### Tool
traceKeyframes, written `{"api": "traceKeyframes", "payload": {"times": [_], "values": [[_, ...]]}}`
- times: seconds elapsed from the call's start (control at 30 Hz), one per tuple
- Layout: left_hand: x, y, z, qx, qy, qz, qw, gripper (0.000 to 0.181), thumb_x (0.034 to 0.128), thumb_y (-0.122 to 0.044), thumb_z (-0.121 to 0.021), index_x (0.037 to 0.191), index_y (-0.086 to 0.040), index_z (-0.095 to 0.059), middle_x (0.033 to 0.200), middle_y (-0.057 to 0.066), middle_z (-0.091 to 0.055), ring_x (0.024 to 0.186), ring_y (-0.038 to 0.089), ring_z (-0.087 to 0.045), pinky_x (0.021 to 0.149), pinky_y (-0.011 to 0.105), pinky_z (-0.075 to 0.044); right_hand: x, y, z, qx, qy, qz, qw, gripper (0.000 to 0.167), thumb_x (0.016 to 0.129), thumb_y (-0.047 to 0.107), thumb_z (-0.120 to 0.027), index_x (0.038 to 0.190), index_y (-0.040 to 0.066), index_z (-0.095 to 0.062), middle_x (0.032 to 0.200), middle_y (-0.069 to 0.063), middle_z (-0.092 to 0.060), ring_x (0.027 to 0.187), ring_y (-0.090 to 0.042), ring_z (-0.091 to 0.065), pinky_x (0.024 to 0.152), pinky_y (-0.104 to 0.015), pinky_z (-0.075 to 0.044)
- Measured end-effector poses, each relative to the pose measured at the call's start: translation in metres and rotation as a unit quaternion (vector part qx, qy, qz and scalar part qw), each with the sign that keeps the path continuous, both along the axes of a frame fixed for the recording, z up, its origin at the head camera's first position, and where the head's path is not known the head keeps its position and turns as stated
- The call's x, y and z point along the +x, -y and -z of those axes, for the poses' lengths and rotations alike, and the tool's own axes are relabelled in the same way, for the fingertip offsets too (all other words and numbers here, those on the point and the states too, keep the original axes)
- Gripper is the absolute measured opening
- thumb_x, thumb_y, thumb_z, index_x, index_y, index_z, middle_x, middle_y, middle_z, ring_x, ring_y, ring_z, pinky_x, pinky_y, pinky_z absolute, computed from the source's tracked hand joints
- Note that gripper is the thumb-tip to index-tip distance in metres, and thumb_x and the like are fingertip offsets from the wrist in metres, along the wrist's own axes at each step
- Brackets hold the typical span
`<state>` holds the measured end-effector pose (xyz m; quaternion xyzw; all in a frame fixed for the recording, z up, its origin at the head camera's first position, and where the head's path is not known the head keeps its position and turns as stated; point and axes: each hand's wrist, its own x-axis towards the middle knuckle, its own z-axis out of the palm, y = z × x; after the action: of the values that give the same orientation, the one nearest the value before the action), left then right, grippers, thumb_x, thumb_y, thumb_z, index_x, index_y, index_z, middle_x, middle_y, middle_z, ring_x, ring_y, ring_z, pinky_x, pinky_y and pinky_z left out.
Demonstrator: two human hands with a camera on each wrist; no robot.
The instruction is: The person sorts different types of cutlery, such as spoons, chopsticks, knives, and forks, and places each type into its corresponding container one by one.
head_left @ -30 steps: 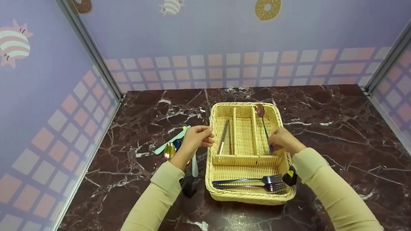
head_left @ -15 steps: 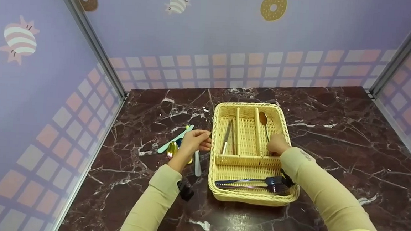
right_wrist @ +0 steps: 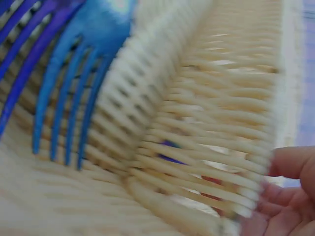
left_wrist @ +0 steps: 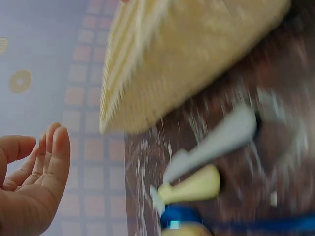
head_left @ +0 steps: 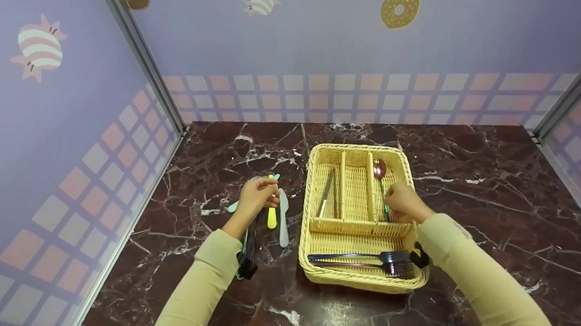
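Note:
My left hand [head_left: 255, 198] hovers over loose cutlery left of the basket, its fingers loosely bent with nothing between them. Beside it lie a pale grey butter knife [head_left: 283, 223] and a yellow-handled piece [head_left: 272, 217]; other pieces are partly hidden beneath the hand. My right hand [head_left: 408, 203] is over the wicker basket's [head_left: 307, 204] right compartment, next to a spoon [head_left: 380, 169] lying there, bowl at the far end. In the right wrist view, that hand's thumb and fingers [right_wrist: 290, 160] are apart behind the woven divider. Two forks [head_left: 390, 265] lie in the front compartment.
Two slim, knife-like pieces [head_left: 327, 193] lie in the basket's left compartment. The dark marbled tabletop [head_left: 491, 185] spreads around the basket. Patterned panels [head_left: 328, 44] enclose it at the back and both sides.
My right hand has lowered the spoon into the right compartment and let go of it. My left hand has moved from the basket's edge leftward over the loose cutlery.

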<state>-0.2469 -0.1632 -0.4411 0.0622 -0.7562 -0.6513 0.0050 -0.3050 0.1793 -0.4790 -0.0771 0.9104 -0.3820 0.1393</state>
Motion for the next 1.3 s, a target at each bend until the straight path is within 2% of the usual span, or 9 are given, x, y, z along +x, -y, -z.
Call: {"api": "traceKeyframes", "payload": {"times": [0.13,0.2,0.3,0.43,0.57,0.63,0.67,0.9,1.3], "values": [[0.001,0.019,0.007,-0.142,-0.02,-0.039,0.989,0.026,0.081,0.001,-0.054,0.104,0.005,-0.063,0.082,0.017,-0.065,0.062,0.019,-0.062,0.055,0.026,-0.053,0.025,-0.013,-0.028,-0.085,-0.096,0.028,0.9914,0.019,0.09,0.006,-0.051,0.096,-0.011,-0.054,0.079,-0.022,-0.06,0.057,-0.008,-0.057,0.053,-0.021,-0.052],[0.006,0.029,0.013,-0.233,-0.03,-0.044,0.971,0.023,0.0794,-0.001,-0.055,0.099,0.004,-0.065,0.084,0.017,-0.066,0.067,0.022,-0.062,0.06,0.027,-0.052,0.039,-0.023,-0.032,-0.104,-0.148,0.048,0.9823,0.021,0.09,0.007,-0.052,0.1,-0.011,-0.055,0.085,-0.023,-0.062,0.061,-0.003,-0.057,0.055,-0.018,-0.052],[0.017,0.041,0.026,-0.316,0.007,-0.033,0.9482,0.017,0.0786,-0.004,-0.057,0.092,0.004,-0.064,0.079,0.016,-0.064,0.059,0.02,-0.058,0.052,0.028,-0.051,0.058,-0.039,-0.03,-0.115,-0.209,0.069,0.9687,0.016,0.089,0.005,-0.055,0.098,-0.009,-0.058,0.084,-0.022,-0.063,0.062,0.002,-0.056,0.055,-0.014,-0.049],[0.036,0.055,0.043,-0.375,0.071,0.015,0.9242,0.007,0.0746,-0.002,-0.057,0.068,0.0,-0.057,0.06,0.008,-0.056,0.041,0.014,-0.049,0.037,0.027,-0.046,0.075,-0.061,-0.022,-0.115,-0.22,0.079,0.9655,0.014,0.089,0.004,-0.056,0.097,-0.007,-0.058,0.081,-0.021,-0.064,0.062,0.002,-0.056,0.055,-0.017,-0.051],[0.055,0.061,0.054,-0.463,0.089,0.06,0.8801,0.012,0.0687,-0.004,-0.063,0.061,-0.001,-0.055,0.058,0.01,-0.056,0.044,0.019,-0.053,0.042,0.029,-0.047,0.083,-0.082,-0.012,-0.076,-0.194,0.064,0.9759,0.019,0.09,0.009,-0.056,0.102,-0.005,-0.057,0.086,-0.02,-0.064,0.064,0.001,-0.057,0.057,-0.018,-0.051],[0.062,0.06,0.057,-0.476,0.107,0.072,0.87,0.015,0.069,-0.007,-0.068,0.067,0.004,-0.058,0.061,0.013,-0.058,0.048,0.023,-0.057,0.043,0.031,-0.048,0.085,-0.089,-0.008,-0.063,-0.18,0.051,0.9804,0.02,0.091,0.009,-0.056,0.104,-0.005,-0.056,0.089,-0.021,-0.064,0.066,0.001,-0.058,0.057,-0.018,-0.051],[0.064,0.059,0.057,-0.475,0.124,0.079,0.8675,0.02,0.069,-0.008,-0.071,0.073,0.007,-0.059,0.063,0.016,-0.059,0.048,0.024,-0.059,0.042,0.031,-0.049,0.085,-0.092,-0.006,-0.058,-0.175,0.046,0.9818,0.021,0.091,0.009,-0.056,0.105,-0.005,-0.056,0.09,-0.021,-0.064,0.066,0.001,-0.058,0.057,-0.018,-0.051],[0.068,0.055,0.058,-0.404,0.224,0.105,0.8805,0.019,0.074,-0.003,-0.071,0.062,0.007,-0.061,0.054,0.016,-0.061,0.044,0.022,-0.06,0.043,0.033,-0.053,0.082,-0.096,-0.002,-0.058,-0.143,0.022,0.9878,0.021,0.09,0.009,-0.056,0.105,-0.007,-0.056,0.091,-0.023,-0.063,0.066,-0.007,-0.061,0.059,-0.025,-0.054],[0.058,0.06,0.065,-0.336,0.294,0.072,0.8919,0.018,0.0717,-0.006,-0.074,0.063,0.004,-0.062,0.049,0.009,-0.056,0.04,0.015,-0.055,0.046,0.031,-0.053,0.078,-0.09,0.0,-0.088,-0.092,0.008,0.9918,0.026,0.091,0.01,-0.056,0.108,-0.01,-0.054,0.089,-0.025,-0.063,0.068,-0.015,-0.063,0.061,-0.03,-0.056]]}}
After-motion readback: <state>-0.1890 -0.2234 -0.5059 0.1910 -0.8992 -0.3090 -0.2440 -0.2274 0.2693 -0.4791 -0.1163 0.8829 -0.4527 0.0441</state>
